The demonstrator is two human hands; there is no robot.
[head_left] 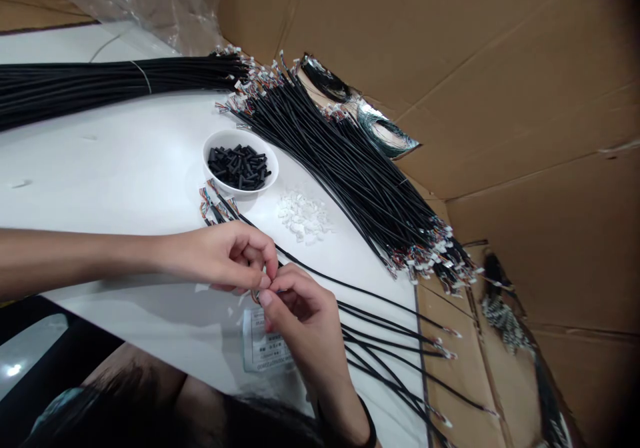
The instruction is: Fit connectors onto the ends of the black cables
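Fine work on coloured wires is being done by two bare hands above a white table; judging by the pose, the small ends are being sorted, twisted or fitted, though which of these cannot be told. The wires are being held near the middle of the view, mostly hidden among the fingertips, with a small loop being left visible below the left thumb. Both grips are being kept together: thumb and forefinger of the left hand are being pinched at the wires, and those of the right hand are being clamped on them too—the exact contact is being covered. For the next move, a steady right pinch and a small, careful left adjustment are seemingly being called for. The left forearm is being laid nearly level from the left edge, its other fingers being curled under; the right wrist, circled by a dark band, is being angled up from below. A labelled clear bag is being partly covered by the right hand. Loose black cables are being passed over by both hands. Beyond, black tubes are being held in a white bowl—beside white pieces and a large cable bundle.
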